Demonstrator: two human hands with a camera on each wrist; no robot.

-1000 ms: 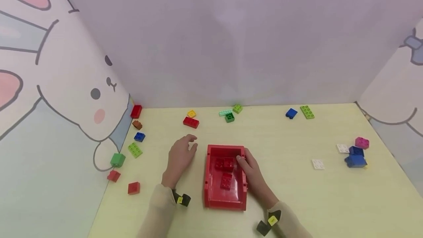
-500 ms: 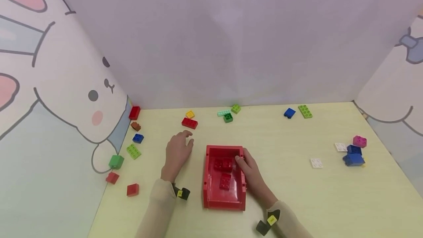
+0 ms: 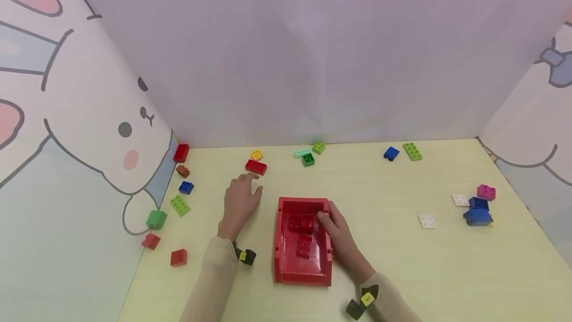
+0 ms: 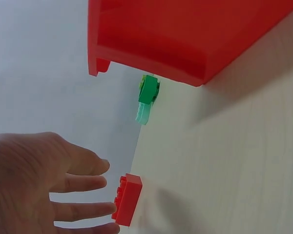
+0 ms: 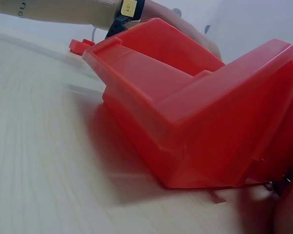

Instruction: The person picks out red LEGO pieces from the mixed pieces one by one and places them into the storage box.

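My right hand (image 3: pixel 338 230) grips the right wall of a red plastic bin (image 3: pixel 303 279), thumb hooked over its rim. Inside the bin lie a few red toy bricks (image 3: pixel 304 246). Left of the bin, my left hand (image 3: pixel 239 202) reaches forward above the table with fingers apart and loosely bent. Its fingertips are just short of a long red brick (image 3: pixel 256 166). In the left wrist view, the spread fingers overlap the studded side of that red brick (image 4: pixel 129 200), and nothing is held. The right wrist view shows the bin (image 5: pixel 132 73) slightly tilted, my right hand at the edge.
Behind the red brick lies a yellow brick (image 3: pixel 256 155); right of it are a green brick (image 3: pixel 308 160) and a mint piece (image 3: pixel 302 153). Several bricks line the left side, including a blue one (image 3: pixel 185 188). White plates (image 3: pixel 427 221) and blue bricks (image 3: pixel 478 217) lie right. Walls (image 3: pixel 321 63) surround the table.
My left hand has moved forward, closer to the long red brick. My right hand and the bin have stayed almost in place.
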